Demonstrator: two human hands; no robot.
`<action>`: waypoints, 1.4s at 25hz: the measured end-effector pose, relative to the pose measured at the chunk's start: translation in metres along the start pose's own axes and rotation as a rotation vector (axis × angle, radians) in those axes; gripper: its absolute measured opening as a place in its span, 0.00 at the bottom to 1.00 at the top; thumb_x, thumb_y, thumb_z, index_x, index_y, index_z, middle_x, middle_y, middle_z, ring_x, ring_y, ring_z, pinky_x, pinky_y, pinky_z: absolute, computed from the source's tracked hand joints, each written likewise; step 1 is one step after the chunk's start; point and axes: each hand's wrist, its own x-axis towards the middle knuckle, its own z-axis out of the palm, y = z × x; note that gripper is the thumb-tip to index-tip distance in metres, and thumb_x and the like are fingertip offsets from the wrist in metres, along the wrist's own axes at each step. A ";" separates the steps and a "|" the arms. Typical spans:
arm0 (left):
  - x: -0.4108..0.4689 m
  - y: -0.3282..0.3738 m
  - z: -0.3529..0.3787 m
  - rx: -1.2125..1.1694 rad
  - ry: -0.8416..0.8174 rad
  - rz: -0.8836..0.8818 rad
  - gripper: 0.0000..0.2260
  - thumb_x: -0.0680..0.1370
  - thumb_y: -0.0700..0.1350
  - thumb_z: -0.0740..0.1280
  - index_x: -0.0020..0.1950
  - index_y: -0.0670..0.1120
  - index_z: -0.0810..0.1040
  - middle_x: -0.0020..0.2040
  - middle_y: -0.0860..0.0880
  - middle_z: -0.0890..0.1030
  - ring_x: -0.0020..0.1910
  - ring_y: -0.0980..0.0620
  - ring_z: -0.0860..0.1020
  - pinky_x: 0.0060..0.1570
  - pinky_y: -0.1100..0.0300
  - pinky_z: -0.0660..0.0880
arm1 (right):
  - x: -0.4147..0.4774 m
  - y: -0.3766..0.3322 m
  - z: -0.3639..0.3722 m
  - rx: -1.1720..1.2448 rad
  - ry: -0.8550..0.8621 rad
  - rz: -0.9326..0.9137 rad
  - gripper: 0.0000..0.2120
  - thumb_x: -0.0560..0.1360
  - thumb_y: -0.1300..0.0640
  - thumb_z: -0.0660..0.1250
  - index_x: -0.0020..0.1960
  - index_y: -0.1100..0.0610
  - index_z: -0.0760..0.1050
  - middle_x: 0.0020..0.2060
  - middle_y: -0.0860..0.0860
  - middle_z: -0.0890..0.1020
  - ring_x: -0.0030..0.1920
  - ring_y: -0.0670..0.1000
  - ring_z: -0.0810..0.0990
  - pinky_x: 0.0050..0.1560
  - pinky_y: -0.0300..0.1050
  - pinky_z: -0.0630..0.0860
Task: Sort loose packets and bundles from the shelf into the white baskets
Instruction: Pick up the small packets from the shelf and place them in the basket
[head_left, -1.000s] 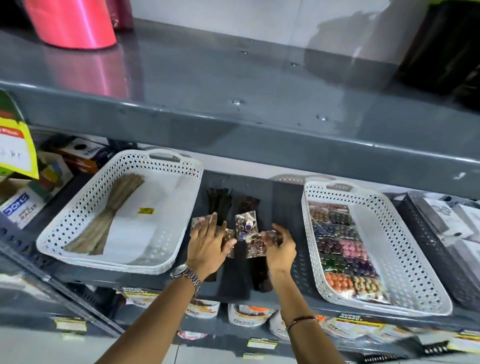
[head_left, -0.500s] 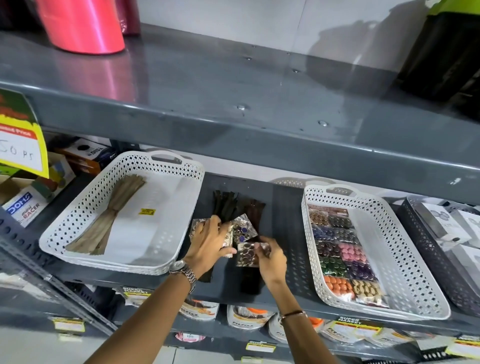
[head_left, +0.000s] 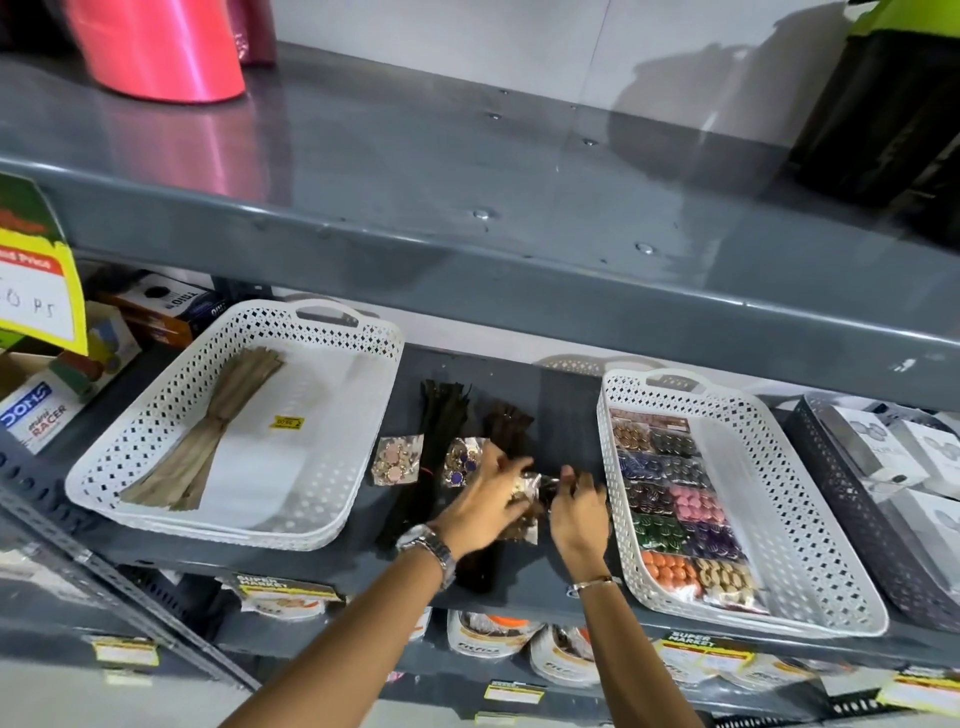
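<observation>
A diamond-shaped perforation pattern is carried by both white baskets, the left basket and the right basket, against the dark grey shelf. The left one is occupied by a tan bundle and a yellow label. Rows of gold, blue, pink, green, purple and orange are shown by the button packets, and a glossy pink roll is reflected above.

A person's left hand and right hand close together on a clear packet of buttons over dark bundles on a grey shelf, between two white baskets, the right one holding button packets.
</observation>
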 end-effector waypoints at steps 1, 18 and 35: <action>0.000 0.002 0.009 0.007 0.004 0.010 0.21 0.78 0.41 0.60 0.70 0.43 0.63 0.57 0.51 0.66 0.56 0.47 0.71 0.63 0.56 0.69 | 0.000 -0.003 -0.003 0.023 0.040 -0.021 0.21 0.79 0.49 0.51 0.60 0.63 0.71 0.59 0.66 0.75 0.58 0.66 0.74 0.58 0.56 0.70; -0.011 -0.071 -0.018 0.472 0.139 -0.484 0.31 0.79 0.60 0.47 0.75 0.42 0.50 0.75 0.36 0.54 0.74 0.39 0.54 0.72 0.47 0.54 | 0.004 -0.058 0.052 -0.332 -0.189 -0.250 0.29 0.71 0.43 0.66 0.67 0.54 0.66 0.64 0.57 0.71 0.65 0.59 0.69 0.62 0.53 0.71; 0.009 -0.033 0.006 0.667 0.277 -0.140 0.24 0.61 0.55 0.77 0.54 0.48 0.81 0.51 0.43 0.82 0.46 0.43 0.81 0.35 0.51 0.78 | -0.019 0.028 0.001 0.158 0.166 -0.069 0.08 0.72 0.67 0.65 0.50 0.60 0.75 0.48 0.60 0.81 0.50 0.62 0.80 0.50 0.54 0.75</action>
